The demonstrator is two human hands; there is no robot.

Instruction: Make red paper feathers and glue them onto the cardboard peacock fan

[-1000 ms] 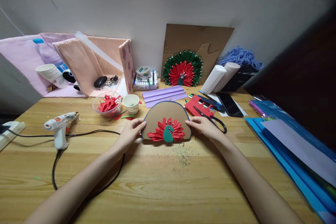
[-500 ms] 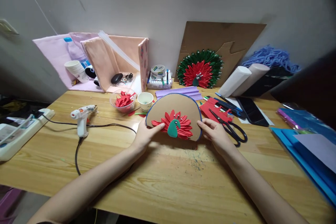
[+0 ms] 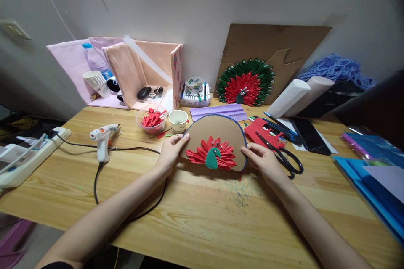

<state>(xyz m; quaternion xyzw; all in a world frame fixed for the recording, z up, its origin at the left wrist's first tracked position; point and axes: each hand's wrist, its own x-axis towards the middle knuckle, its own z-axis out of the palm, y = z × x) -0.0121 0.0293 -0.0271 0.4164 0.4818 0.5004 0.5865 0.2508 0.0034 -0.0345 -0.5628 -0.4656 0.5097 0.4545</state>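
Note:
A half-round cardboard piece with a blue edge lies in the middle of the wooden table. Red paper feathers and a green peacock body are stuck on its lower part. My left hand grips the piece at its left edge, fingers curled over it. My right hand pinches its lower right corner. Black scissors lie just right of my right hand.
A glue gun with its black cord stands at the left, a power strip beyond it. A bowl of red paper bits and a paper cup sit behind. A finished peacock fan, markers, phone and blue sheets are near.
My head has turned left and down, so the whole scene has slid right. My left hand shifted from the lower left corner up along the cardboard's left edge.

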